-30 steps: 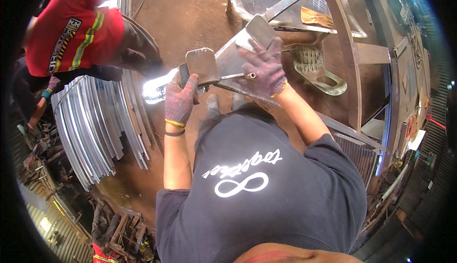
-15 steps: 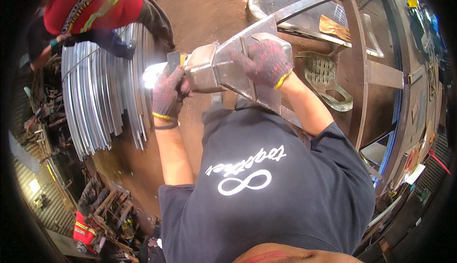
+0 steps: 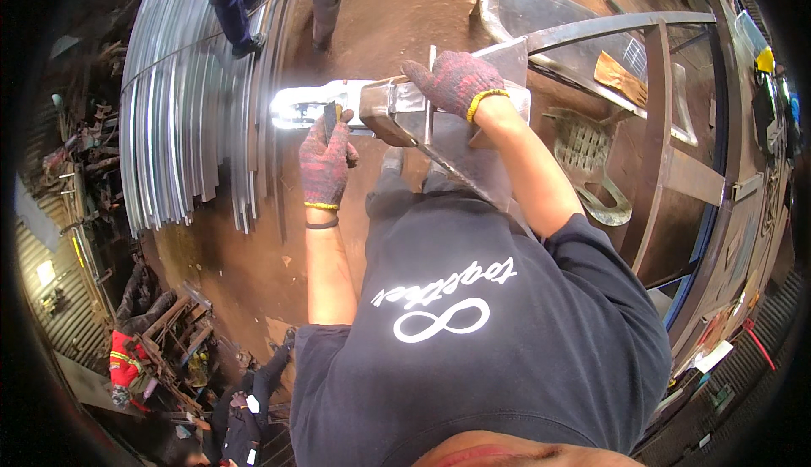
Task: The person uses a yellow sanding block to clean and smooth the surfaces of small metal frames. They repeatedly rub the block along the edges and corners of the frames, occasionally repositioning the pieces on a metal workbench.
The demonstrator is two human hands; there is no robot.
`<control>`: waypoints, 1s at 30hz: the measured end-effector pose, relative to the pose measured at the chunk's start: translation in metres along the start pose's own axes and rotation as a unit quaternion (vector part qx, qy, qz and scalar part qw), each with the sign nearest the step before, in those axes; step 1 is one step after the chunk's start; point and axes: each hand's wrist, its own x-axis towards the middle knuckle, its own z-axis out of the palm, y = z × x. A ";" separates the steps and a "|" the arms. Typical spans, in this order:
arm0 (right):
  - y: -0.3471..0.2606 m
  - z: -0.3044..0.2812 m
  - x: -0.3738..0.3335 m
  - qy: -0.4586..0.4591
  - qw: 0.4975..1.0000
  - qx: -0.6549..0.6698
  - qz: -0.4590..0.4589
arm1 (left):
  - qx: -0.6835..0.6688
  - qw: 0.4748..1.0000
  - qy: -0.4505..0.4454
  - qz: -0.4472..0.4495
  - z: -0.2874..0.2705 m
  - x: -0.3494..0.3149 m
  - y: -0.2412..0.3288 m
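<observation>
In front of me is a brown-grey fabricated metal piece with a boxy, folded left part and a thin upright rod. My right hand, in a dark red knit glove with a yellow cuff, is closed over its far edge beside the rod. The fingertips are partly hidden. My left hand, gloved alike, grips a small dark flat block with a yellowish edge. It holds the block upright, close to the metal piece's left end, where a strong white glare washes out detail.
Long shiny metal strips lie on the floor at left, with a co-worker's legs beside them. A large curved metal frame stands at right, near a perforated plate and an orange-brown glove. Scrap lies lower left.
My right hand has moved from the face of the metal piece to its far edge. My left hand has shifted slightly lower and right. The co-worker at upper left has moved farther out of view.
</observation>
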 end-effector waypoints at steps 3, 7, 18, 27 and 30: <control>-0.007 -0.010 -0.010 -0.031 0.999 -0.029 0.003 | 0.043 0.999 0.006 0.004 -0.006 0.003 -0.002; -0.003 0.001 -0.009 -0.004 0.999 -0.045 -0.012 | 0.185 0.955 0.050 0.225 -0.008 0.035 -0.042; 0.000 0.012 -0.012 0.047 0.998 -0.051 -0.013 | 0.451 0.852 0.071 0.256 0.046 0.048 -0.034; 0.007 0.020 -0.009 0.040 0.997 -0.061 -0.019 | 0.446 0.853 0.003 0.270 0.057 0.023 -0.025; 0.006 0.018 -0.006 0.046 0.997 -0.053 -0.023 | 0.348 0.919 0.056 0.178 0.055 0.044 -0.033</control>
